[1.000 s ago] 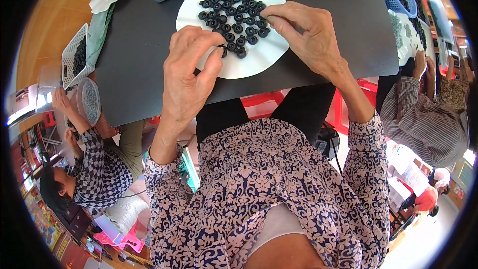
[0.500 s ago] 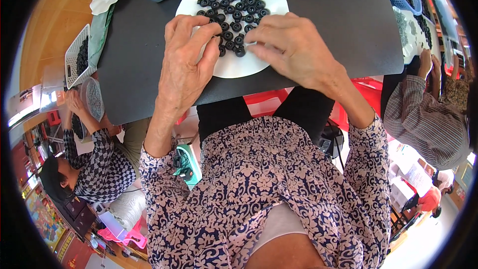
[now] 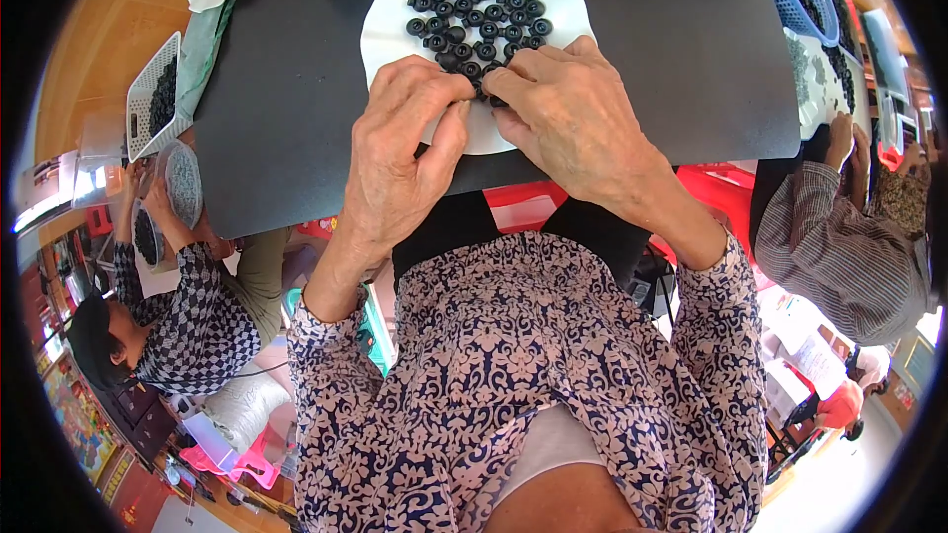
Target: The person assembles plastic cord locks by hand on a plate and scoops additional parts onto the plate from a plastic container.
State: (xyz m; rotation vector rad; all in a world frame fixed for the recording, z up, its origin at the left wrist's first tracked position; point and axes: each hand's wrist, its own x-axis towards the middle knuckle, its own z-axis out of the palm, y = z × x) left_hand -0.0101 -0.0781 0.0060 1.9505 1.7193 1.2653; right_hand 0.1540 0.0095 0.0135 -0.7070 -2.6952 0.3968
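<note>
Left hand (image 3: 407, 143) has neared right hand (image 3: 575, 120) over round, black, ringed pieces (image 3: 489, 29); what each grip holds, I cannot tell.

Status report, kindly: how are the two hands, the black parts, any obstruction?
Left hand, right hand close together over white plate's near side. Small black parts spread on plate. Hands obscure any gripped part.

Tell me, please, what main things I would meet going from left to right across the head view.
White basket near the left edge → left hand → right hand → blue basket.
</note>
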